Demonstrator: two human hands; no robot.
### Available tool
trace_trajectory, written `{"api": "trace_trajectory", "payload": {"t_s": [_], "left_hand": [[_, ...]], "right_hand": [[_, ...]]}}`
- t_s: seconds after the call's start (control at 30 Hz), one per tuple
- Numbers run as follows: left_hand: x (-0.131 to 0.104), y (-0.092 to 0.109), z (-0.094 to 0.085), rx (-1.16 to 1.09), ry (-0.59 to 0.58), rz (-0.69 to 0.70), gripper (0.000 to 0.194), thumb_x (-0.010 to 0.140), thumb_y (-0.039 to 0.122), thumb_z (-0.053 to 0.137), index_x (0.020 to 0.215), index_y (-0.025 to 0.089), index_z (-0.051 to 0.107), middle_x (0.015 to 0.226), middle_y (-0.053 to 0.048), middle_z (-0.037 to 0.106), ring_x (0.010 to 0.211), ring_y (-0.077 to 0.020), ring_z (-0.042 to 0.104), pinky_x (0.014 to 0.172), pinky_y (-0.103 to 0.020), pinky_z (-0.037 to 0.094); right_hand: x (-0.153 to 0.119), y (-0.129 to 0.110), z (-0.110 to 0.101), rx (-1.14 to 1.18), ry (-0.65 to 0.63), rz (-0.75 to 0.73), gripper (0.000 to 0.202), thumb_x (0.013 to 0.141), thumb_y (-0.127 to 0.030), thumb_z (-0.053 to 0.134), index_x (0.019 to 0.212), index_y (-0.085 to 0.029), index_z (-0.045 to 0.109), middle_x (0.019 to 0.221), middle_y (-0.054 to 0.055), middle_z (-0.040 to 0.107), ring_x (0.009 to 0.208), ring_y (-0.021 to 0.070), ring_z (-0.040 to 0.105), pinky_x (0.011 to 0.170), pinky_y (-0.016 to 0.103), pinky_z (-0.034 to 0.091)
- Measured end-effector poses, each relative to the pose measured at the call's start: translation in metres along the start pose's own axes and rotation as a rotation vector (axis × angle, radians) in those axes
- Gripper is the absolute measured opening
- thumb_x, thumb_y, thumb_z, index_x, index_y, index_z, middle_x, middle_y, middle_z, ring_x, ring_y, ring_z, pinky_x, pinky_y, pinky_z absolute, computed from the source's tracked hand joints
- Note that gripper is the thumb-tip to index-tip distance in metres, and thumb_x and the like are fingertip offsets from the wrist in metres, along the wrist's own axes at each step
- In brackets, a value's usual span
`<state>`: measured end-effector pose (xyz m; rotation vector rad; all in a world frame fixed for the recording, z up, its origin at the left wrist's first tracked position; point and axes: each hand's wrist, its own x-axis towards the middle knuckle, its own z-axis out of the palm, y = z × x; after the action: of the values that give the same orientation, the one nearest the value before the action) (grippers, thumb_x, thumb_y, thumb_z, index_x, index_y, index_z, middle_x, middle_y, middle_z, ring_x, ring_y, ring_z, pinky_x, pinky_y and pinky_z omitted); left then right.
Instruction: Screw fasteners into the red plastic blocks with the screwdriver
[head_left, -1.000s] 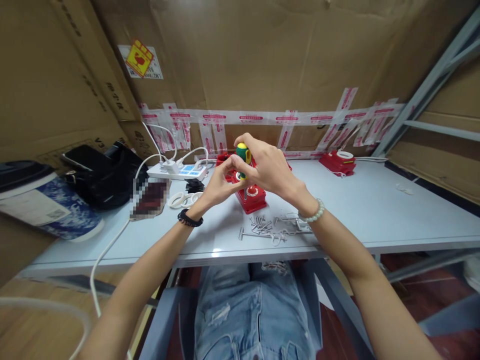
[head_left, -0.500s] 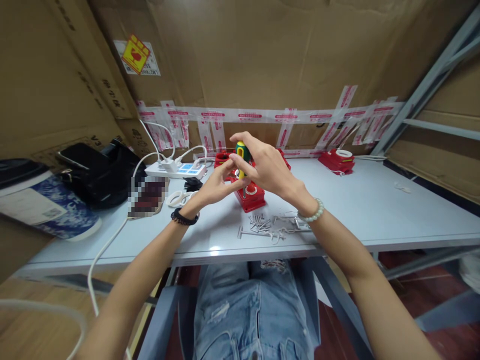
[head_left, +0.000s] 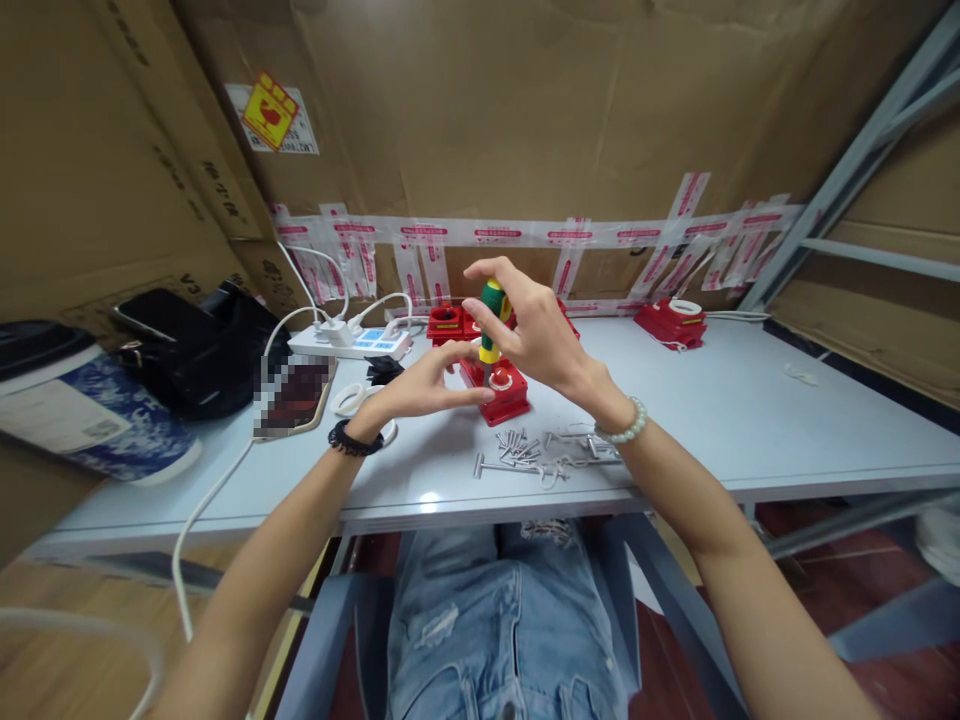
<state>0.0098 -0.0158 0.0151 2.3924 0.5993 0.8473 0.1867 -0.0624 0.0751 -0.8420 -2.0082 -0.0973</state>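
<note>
A screwdriver with a green and yellow handle [head_left: 492,305] stands nearly upright, its tip down at a red box [head_left: 508,397] with a round red button in a white ring. My right hand [head_left: 532,320] is around the handle, thumb on the near side and index finger raised above it. My left hand [head_left: 439,380] rests at the left of the red box, thumb and fingers apart, fingertips touching the box. More red boxes [head_left: 445,324] stand behind, partly hidden by my hands. Several silver screws [head_left: 517,446] lie in front of the box.
Metal T-shaped rods [head_left: 517,468] lie near the table's front edge. To the left are white rings [head_left: 347,400], a phone [head_left: 296,395], a power strip [head_left: 352,340], a black bag [head_left: 202,345] and a large cup [head_left: 97,405]. Another red box [head_left: 671,323] sits at the back right.
My left hand has moved down and left, away from the screwdriver, its fingers spreading wider. The screwdriver handle has shifted slightly right and shows more green between my right fingers.
</note>
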Motion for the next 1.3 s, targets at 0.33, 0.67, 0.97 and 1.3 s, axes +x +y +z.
{"api": "trace_trajectory", "payload": {"t_s": [0.33, 0.67, 0.97, 1.3], "left_hand": [[0.0, 0.001, 0.004, 0.172, -0.122, 0.081, 0.013, 0.085, 0.028, 0.063, 0.093, 0.021, 0.07, 0.092, -0.005, 0.071, 0.084, -0.0173, 0.065, 0.08, -0.034, 0.05], [0.0, -0.001, 0.008, 0.275, -0.145, 0.042, 0.016, 0.09, 0.031, 0.055, 0.087, 0.017, 0.062, 0.085, -0.005, 0.068, 0.077, -0.017, 0.062, 0.072, -0.031, 0.048], [0.0, -0.014, 0.025, 0.585, -0.048, 0.07, 0.016, 0.092, 0.026, 0.045, 0.08, 0.018, 0.049, 0.079, -0.006, 0.061, 0.074, -0.0184, 0.057, 0.072, -0.034, 0.045], [-0.002, 0.011, 0.021, 0.414, -0.058, 0.068, 0.017, 0.092, 0.03, 0.048, 0.086, 0.017, 0.056, 0.078, -0.004, 0.062, 0.068, -0.0146, 0.056, 0.064, -0.028, 0.043]], "right_hand": [[-0.002, 0.0, -0.015, -0.058, 0.055, 0.113, 0.032, 0.095, -0.038, 0.042, 0.12, -0.02, 0.051, 0.102, 0.005, 0.063, 0.085, 0.0157, 0.059, 0.075, 0.034, 0.049], [-0.005, 0.009, -0.018, -0.076, 0.079, 0.137, 0.033, 0.095, -0.037, 0.04, 0.122, -0.02, 0.05, 0.104, 0.006, 0.063, 0.084, 0.0154, 0.06, 0.074, 0.032, 0.049], [-0.006, 0.01, -0.013, -0.084, 0.066, 0.138, 0.033, 0.095, -0.036, 0.04, 0.122, -0.02, 0.05, 0.105, 0.006, 0.062, 0.084, 0.0156, 0.059, 0.074, 0.032, 0.049], [-0.005, 0.015, -0.017, -0.108, 0.093, 0.158, 0.033, 0.095, -0.035, 0.041, 0.124, -0.022, 0.05, 0.105, 0.005, 0.062, 0.085, 0.0163, 0.06, 0.077, 0.034, 0.049]]}}
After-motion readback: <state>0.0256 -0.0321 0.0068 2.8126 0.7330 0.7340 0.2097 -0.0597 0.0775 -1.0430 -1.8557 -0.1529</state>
